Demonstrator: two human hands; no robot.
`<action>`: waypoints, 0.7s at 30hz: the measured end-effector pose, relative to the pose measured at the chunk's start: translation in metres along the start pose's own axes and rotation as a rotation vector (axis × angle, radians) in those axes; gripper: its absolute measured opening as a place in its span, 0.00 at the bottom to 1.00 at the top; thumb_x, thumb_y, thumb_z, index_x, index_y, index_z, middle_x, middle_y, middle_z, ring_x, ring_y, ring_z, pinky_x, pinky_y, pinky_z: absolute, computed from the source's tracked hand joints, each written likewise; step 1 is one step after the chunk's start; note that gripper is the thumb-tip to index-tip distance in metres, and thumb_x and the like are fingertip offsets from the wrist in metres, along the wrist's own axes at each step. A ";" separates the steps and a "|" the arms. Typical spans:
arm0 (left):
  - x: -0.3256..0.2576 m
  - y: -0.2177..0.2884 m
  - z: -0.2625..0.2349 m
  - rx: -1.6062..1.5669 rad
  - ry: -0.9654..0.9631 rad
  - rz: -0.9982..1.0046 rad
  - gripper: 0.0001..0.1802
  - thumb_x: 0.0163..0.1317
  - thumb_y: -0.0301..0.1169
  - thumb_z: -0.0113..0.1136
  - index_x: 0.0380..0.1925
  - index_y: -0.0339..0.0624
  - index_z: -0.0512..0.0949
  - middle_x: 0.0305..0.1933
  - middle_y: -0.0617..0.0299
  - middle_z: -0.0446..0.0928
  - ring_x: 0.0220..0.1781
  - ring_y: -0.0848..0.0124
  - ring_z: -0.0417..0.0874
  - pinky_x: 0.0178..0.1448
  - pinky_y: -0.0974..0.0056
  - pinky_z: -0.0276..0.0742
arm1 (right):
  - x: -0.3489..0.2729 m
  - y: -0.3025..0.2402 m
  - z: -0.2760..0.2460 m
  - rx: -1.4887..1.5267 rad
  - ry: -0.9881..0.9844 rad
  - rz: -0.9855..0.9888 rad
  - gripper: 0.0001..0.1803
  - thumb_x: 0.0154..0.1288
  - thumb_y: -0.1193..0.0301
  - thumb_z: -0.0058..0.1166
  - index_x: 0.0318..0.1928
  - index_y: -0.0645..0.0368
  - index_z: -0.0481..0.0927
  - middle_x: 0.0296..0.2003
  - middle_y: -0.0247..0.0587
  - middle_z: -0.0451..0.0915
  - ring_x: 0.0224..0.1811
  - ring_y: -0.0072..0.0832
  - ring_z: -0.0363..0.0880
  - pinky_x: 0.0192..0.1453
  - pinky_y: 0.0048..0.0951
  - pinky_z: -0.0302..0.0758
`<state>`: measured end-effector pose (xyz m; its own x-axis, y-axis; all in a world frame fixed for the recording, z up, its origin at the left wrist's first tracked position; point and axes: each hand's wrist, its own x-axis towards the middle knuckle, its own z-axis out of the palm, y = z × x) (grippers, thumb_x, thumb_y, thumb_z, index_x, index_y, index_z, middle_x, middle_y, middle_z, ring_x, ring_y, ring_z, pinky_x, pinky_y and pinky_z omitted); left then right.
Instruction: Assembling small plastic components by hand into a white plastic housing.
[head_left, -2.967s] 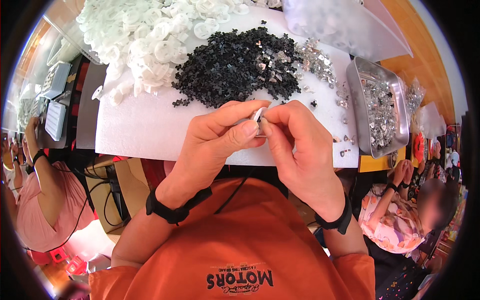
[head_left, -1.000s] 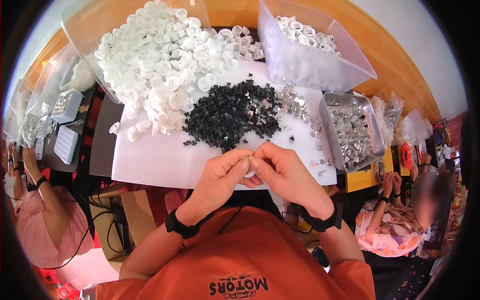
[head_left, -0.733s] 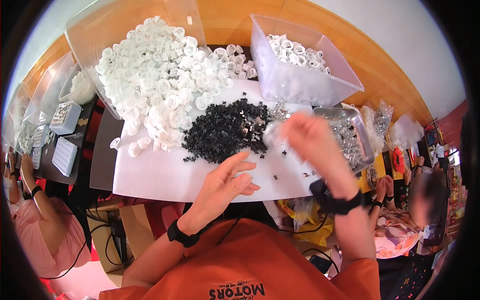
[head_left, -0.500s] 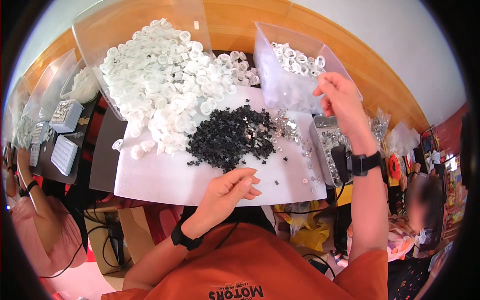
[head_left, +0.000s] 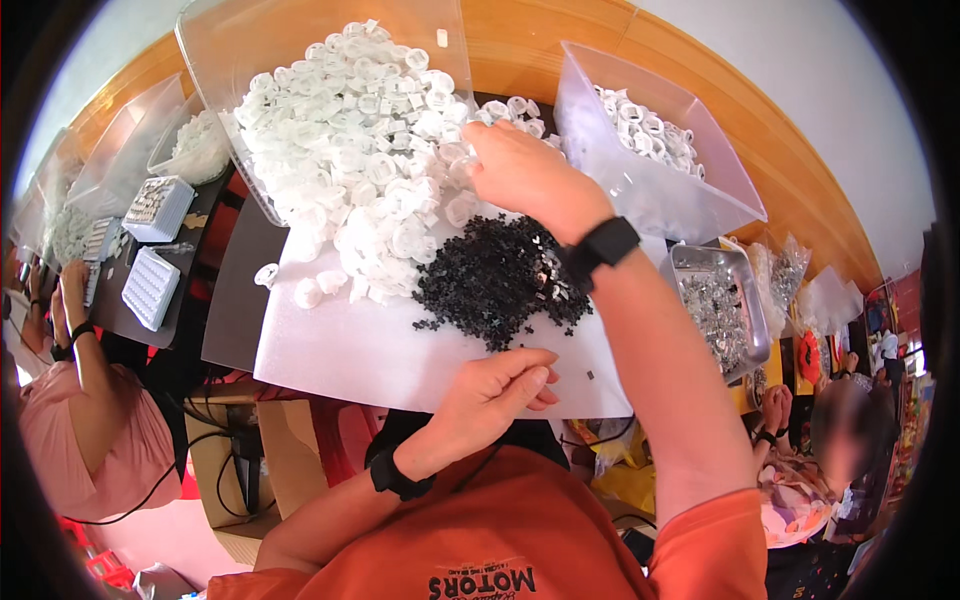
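Observation:
My right hand (head_left: 535, 178) reaches over the right edge of a large heap of white plastic ring-shaped parts (head_left: 345, 150). Its fingertips touch the heap, with the index finger and thumb apart. Close to the front edge of the white work sheet (head_left: 340, 360), my left hand (head_left: 492, 392) is closed, thumb pressed to curled fingers; whatever it holds is hidden. Between the two hands lies a pile of small black cross-shaped pieces (head_left: 485, 280). Some small shiny metal pieces (head_left: 548, 280) lie at its right side, partly covered by my right forearm.
A clear plastic bin (head_left: 660, 190) with white ring parts stands at the back right. Nearer, a metal tray (head_left: 760, 345) holds small metal parts. At left, a neighbouring table carries a stack of white trays (head_left: 160, 208). Co-workers sit at both sides; a cardboard box (head_left: 295, 450) stands below.
My right hand has moved left from above the clear bin to the white heap. My left hand stays curled near the sheet's front edge. The whole view has shifted slightly.

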<state>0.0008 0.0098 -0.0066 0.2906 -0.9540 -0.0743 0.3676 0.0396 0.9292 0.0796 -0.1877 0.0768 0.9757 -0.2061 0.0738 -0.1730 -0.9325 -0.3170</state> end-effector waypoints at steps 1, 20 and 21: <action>-0.001 0.001 0.000 -0.016 -0.006 -0.017 0.18 0.71 0.33 0.46 0.53 0.31 0.71 0.45 0.53 0.77 0.44 0.68 0.82 0.48 0.66 0.80 | 0.005 0.002 0.008 -0.119 0.077 0.063 0.15 0.55 0.71 0.51 0.42 0.64 0.72 0.45 0.58 0.74 0.47 0.53 0.76 0.50 0.47 0.72; 0.001 -0.001 -0.002 -0.041 -0.020 -0.021 0.18 0.71 0.33 0.46 0.52 0.30 0.71 0.45 0.54 0.76 0.44 0.70 0.81 0.47 0.67 0.81 | 0.008 -0.013 0.028 0.150 -0.071 -0.074 0.13 0.51 0.75 0.52 0.40 0.63 0.75 0.32 0.51 0.80 0.38 0.47 0.78 0.41 0.39 0.73; 0.001 -0.002 -0.002 -0.024 -0.025 0.001 0.18 0.71 0.33 0.46 0.52 0.29 0.71 0.45 0.54 0.76 0.43 0.70 0.82 0.47 0.67 0.81 | 0.007 -0.012 0.027 0.151 -0.072 -0.072 0.13 0.51 0.75 0.52 0.40 0.63 0.75 0.32 0.51 0.80 0.38 0.47 0.78 0.41 0.39 0.73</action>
<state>0.0020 0.0098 -0.0094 0.2692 -0.9610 -0.0638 0.3882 0.0477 0.9204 0.0920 -0.1700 0.0551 0.9930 -0.1131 0.0350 -0.0852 -0.8880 -0.4519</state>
